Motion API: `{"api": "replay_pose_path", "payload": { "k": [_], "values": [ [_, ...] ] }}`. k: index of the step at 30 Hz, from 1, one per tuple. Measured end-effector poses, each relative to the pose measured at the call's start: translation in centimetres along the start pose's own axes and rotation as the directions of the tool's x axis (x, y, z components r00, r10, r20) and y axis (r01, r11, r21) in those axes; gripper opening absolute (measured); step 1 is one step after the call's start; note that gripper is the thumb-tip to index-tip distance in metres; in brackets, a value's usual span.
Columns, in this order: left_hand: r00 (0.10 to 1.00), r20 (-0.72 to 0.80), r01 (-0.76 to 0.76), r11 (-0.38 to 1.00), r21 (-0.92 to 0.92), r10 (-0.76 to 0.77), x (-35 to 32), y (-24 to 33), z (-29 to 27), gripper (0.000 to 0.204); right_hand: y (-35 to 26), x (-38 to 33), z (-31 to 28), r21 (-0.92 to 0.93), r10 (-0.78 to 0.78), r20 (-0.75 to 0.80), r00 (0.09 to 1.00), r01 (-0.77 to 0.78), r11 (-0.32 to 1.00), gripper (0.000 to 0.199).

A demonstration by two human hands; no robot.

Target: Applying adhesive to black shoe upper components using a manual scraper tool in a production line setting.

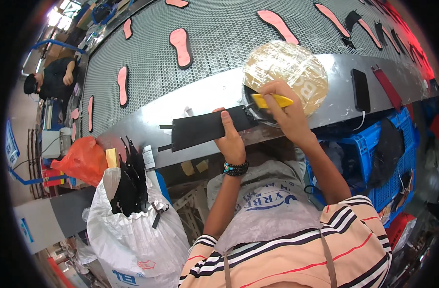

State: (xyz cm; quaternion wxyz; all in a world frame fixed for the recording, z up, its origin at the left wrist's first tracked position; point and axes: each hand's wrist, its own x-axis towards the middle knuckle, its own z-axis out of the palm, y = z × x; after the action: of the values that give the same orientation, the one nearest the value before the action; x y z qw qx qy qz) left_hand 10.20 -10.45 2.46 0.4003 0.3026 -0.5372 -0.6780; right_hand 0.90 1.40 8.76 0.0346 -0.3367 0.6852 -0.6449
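left hand point(233, 143) pinching black panel point(196, 130) | right hand point(291, 116) holding yellow-handled tool point(273, 100) | panel's probably light, kinda bendy imo, best gripped mid-edge

Flat panel point(196, 131) in L hand point(233, 144) over metal ledge point(205, 93), nr ctr; R hand point(290, 115) w/ brush point(279, 100) nr its R end, before round cover point(284, 65). Phone point(360, 91) farther R on ledge. Behind, via remote, I see sole pieces point(181, 48) on mesh belt point(222, 41); front L, sack point(138, 245) w/ strips point(131, 185) in it; front R, crate point(389, 196).
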Motion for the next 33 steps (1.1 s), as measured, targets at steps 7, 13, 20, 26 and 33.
{"api": "replay_pose_path", "payload": {
  "k": [7,13,20,26,33],
  "values": [
    [0.962,0.161,-0.258,0.931,0.259,0.222,0.9,4.6,-1.9,0.024,-1.7,-0.3,-0.4,-0.040,0.070,-0.003,0.998,-0.070,0.997,0.011],
    [0.666,0.617,0.264,0.906,0.330,-0.419,3.4,11.8,-7.9,0.025,-6.0,-0.3,-1.1,0.230,0.101,0.050,0.994,-0.110,0.967,0.014],
    [0.263,0.743,0.187,0.788,0.586,-0.615,3.6,13.7,-9.4,0.040,-6.5,0.9,-0.6,-0.280,0.011,0.324,0.946,0.085,0.956,0.022],
    [0.056,0.981,0.873,0.485,0.042,-0.187,4.9,10.3,-9.0,0.053,-6.9,-1.4,0.5,0.198,0.349,0.042,0.936,-0.350,0.915,0.024],
    [0.732,0.632,0.011,0.922,-0.387,0.256,0.9,5.8,-2.4,0.069,-6.5,-0.9,2.4,0.538,0.411,-0.144,0.900,-0.277,0.796,0.023]
  ]
}}
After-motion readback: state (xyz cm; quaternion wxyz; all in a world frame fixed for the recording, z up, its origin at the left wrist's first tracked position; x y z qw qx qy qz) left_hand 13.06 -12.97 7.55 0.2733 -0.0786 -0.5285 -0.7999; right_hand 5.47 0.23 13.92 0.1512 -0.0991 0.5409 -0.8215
